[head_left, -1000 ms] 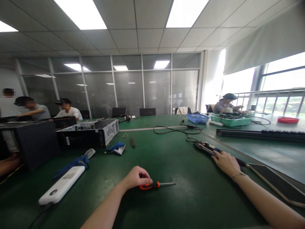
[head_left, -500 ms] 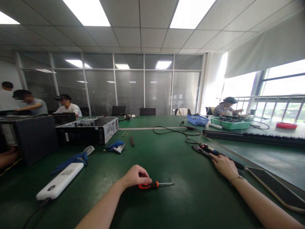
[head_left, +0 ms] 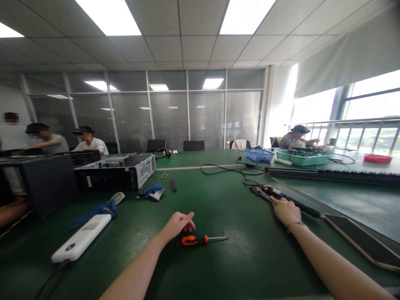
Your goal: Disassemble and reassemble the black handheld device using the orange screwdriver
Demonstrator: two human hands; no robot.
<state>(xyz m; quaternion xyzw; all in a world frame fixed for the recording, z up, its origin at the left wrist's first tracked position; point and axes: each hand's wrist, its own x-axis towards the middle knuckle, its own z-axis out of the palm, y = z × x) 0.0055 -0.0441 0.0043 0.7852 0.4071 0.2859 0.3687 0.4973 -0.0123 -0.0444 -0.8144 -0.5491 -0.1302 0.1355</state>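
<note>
Left hand (head_left: pixel 179 224): is being held just behind the screwdriver's handle, with the fingers loose and partly curled; nothing is being gripped by it.
Screwdriver (head_left: pixel 196 240): is being borne by the green table (head_left: pixel 215 271), orange-and-black handle near the left hand, shaft pointing right.
Right hand (head_left: pixel 286 211): is being rested on a slim dark tool (head_left: pixel 261 194), fingertips touching it; whether it is being gripped cannot be told.
Black-handled tool (head_left: pixel 304 205): is being seen just beside the right hand, its near end by a flat dark panel (head_left: pixel 359 236).
Left side: a blue glove (head_left: pixel 93 213) is being partly hidden by a white corded block (head_left: pixel 83 239); behind, an opened computer case (head_left: pixel 115 175) is being supported by the table.
</note>
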